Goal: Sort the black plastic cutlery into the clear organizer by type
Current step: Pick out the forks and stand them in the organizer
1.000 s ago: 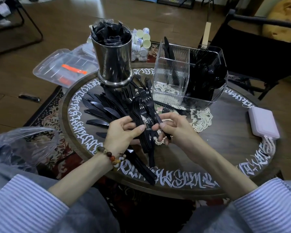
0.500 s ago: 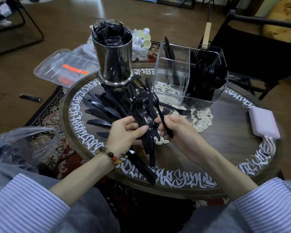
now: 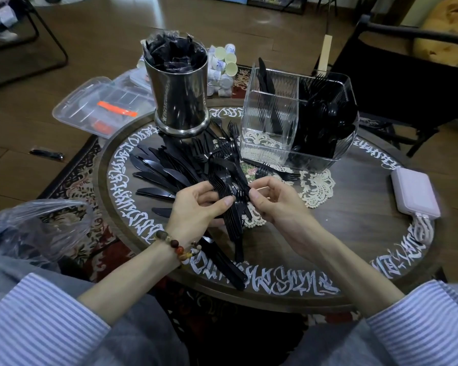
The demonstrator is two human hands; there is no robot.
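Observation:
My left hand (image 3: 196, 207) grips a stacked bundle of black forks (image 3: 226, 188) over the round table's middle. My right hand (image 3: 275, 199) pinches one black fork by its handle right beside that bundle. A fan of black knives (image 3: 154, 175) lies on the table to the left, with more loose forks (image 3: 222, 146) behind the bundle. The clear organizer (image 3: 267, 151) stands at the back right: a few knives lean in its left compartment, and its right side is packed with black cutlery (image 3: 325, 120).
A steel canister (image 3: 179, 88) stuffed with black wrappers stands at the table's back left. A pink power bank (image 3: 414, 194) with a cable lies at the right edge. A lace doily (image 3: 315, 186) lies under the organizer. A plastic bag (image 3: 29, 228) sits at my left.
My right hand has lowered the single fork it held up half a second ago and brought it against the bundle in my left hand. The left hand has stayed in place.

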